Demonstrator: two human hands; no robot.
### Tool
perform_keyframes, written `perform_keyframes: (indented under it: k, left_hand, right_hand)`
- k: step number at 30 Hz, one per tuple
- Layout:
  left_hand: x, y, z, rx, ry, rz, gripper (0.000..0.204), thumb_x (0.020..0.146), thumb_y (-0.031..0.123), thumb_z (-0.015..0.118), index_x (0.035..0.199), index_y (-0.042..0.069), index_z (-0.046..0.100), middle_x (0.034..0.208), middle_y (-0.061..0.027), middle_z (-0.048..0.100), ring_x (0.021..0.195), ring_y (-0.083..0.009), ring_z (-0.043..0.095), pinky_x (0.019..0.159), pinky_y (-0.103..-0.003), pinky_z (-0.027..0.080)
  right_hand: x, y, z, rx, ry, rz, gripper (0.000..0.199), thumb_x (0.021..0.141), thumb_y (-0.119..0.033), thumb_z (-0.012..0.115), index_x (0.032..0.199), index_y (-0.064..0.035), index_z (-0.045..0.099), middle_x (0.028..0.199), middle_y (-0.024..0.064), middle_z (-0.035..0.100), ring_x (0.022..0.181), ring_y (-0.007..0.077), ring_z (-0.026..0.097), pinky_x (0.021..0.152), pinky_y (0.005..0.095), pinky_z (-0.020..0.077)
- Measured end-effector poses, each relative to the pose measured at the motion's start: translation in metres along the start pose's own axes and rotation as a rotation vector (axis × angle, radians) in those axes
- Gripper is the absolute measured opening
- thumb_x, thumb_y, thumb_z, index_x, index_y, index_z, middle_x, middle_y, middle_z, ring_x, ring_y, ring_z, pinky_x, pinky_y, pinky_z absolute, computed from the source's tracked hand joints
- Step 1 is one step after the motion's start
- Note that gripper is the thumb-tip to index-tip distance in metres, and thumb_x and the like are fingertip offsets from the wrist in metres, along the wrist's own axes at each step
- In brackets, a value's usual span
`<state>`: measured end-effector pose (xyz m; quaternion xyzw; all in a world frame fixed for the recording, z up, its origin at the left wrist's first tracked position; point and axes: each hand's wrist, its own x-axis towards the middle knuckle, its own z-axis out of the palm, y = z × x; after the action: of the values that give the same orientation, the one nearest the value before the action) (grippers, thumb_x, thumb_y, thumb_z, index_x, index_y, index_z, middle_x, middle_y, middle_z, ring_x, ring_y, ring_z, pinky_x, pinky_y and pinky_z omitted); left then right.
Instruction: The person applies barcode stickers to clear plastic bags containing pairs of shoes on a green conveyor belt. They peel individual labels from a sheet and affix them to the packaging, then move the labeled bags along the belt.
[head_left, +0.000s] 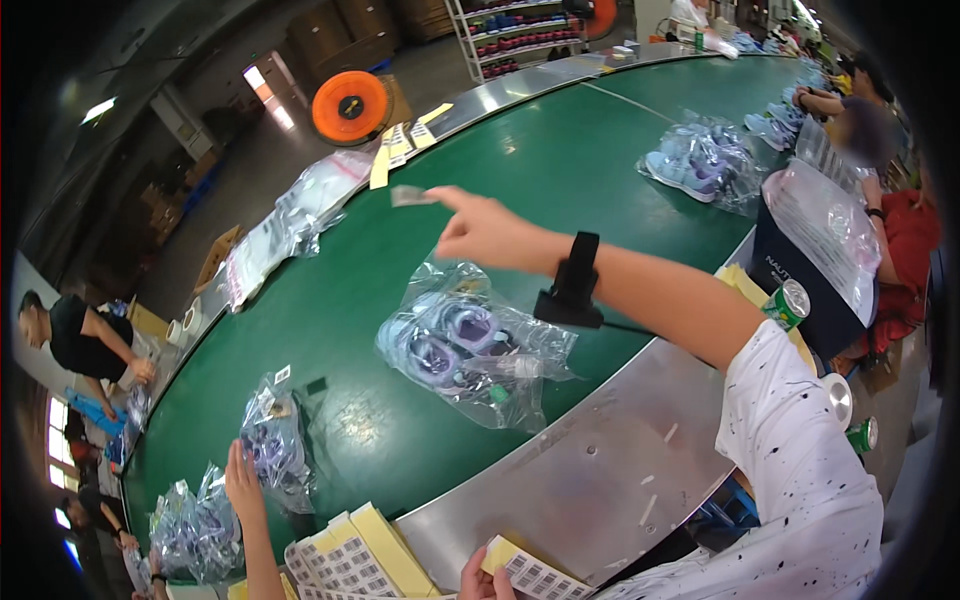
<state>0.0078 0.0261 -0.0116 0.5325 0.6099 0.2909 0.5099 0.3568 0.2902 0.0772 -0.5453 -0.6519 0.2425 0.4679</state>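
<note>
My right hand (490, 232) reaches left over the green conveyor belt, a black strap (572, 285) around its wrist. A small pale sticker (411, 196), blurred, sits at its extended index fingertip. Below it lies a clear plastic bag (520, 395) with a pair of light blue and lilac shoes (432, 352) inside. At the bottom edge my left hand (486, 578), partly cut off, grips a yellow-backed sheet of printed labels (538, 574). Another hand (243, 482), apparently a co-worker's, touches a bagged pair of shoes (275, 440) on the left.
More label sheets (345, 560) lie on the near metal ledge (590, 455). Stacked plastic bags (290, 225) line the belt's far edge. On the right stand a dark box (810, 270), a green can (787, 303) and bagged shoes (700, 165). Several people work along the belt.
</note>
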Motion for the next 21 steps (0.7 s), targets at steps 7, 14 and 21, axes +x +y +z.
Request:
perform_keyframes:
  k: [7,14,21]
  left_hand:
    - [0.005,-0.002,-0.002,-0.031,-0.038,0.006,0.032,0.088,0.003,0.054,0.119,-0.002,0.051,0.104,-0.0107,0.059,0.091,-0.0165,0.057,0.077,-0.026,0.045]
    - [0.007,-0.016,-0.003,-0.057,-0.079,0.003,0.033,0.087,0.004,0.055,0.118,-0.002,0.051,0.106,-0.0118,0.059,0.093,-0.0169,0.056,0.081,-0.027,0.045]
    - [0.006,-0.023,-0.008,-0.063,-0.115,-0.05,0.033,0.085,0.001,0.054,0.117,-0.006,0.051,0.107,-0.0161,0.059,0.096,-0.0209,0.058,0.083,-0.029,0.045]
  right_hand:
    - [0.037,0.085,0.021,0.29,0.21,0.503,0.035,0.078,-0.014,0.066,0.11,-0.0066,0.052,0.09,0.0048,0.058,0.087,0.0141,0.054,0.071,0.03,0.0448]
    - [0.098,0.115,0.024,0.292,-0.137,0.581,0.01,0.08,-0.012,0.063,0.086,-0.0069,0.057,0.085,0.0032,0.059,0.077,0.0125,0.054,0.07,0.027,0.0442]
    - [0.118,0.12,0.051,0.317,-0.385,0.657,0.012,0.078,-0.003,0.06,0.09,0.001,0.057,0.082,0.0101,0.058,0.072,0.0234,0.062,0.061,0.0324,0.0512]
